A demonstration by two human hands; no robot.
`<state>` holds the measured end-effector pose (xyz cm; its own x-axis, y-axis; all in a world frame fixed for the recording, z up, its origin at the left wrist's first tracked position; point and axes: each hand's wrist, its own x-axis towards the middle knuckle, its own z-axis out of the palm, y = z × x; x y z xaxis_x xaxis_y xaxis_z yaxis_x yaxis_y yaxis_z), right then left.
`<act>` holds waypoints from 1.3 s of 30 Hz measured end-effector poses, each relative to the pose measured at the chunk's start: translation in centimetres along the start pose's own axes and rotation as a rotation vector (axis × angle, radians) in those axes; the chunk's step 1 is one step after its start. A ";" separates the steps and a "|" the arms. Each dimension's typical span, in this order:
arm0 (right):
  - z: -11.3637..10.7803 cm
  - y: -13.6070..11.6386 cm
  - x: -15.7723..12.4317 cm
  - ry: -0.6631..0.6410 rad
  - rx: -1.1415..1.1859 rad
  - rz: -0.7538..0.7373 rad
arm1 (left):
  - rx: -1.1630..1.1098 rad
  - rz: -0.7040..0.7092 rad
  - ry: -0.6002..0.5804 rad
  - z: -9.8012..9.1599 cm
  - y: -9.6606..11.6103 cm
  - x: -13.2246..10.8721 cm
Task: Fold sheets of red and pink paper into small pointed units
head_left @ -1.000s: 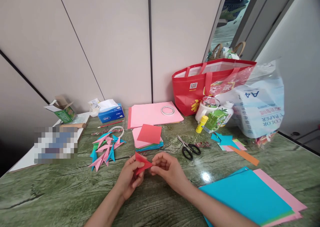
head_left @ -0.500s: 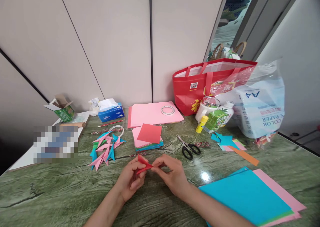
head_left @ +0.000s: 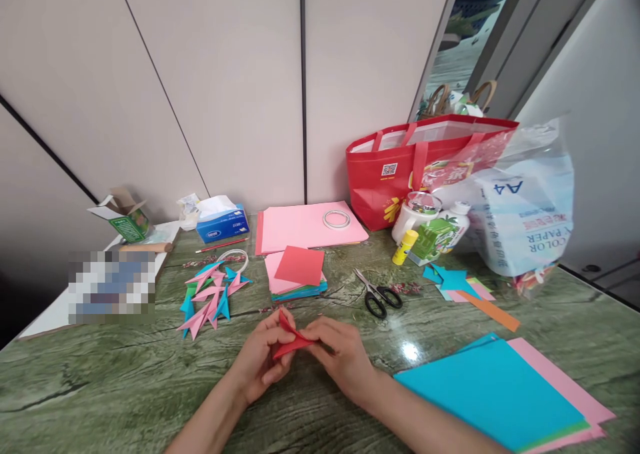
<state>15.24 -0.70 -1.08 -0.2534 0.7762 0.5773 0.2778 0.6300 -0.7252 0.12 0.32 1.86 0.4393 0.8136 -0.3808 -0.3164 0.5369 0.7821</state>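
Over table, left fingers, right fingers pinch red paper, more edge-on than before.

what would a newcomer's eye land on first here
Probably the bright red folded paper at front centre, held in the left hand and right hand. The big red bag at the back right and the large blue sheet at the front right likely come next. Left of centre, the pink, blue and green folded pieces also stand out.
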 end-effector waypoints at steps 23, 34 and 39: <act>-1.2 0.7 0.2 -0.187 -0.216 -0.161 | 0.179 0.033 0.010 0.2 0.1 -0.1; -1.2 0.3 0.3 -0.271 -0.294 -0.195 | 0.098 -0.070 -0.034 -0.3 -0.1 -0.1; -1.6 0.1 0.5 -0.349 -0.285 -0.145 | 0.056 -0.089 -0.045 -0.4 -0.3 0.2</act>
<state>16.66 -0.18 -0.24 -0.5913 0.6562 0.4688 0.4473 0.7505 -0.4864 -0.01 0.40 1.35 0.5012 0.7520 -0.4281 -0.2279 0.5920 0.7731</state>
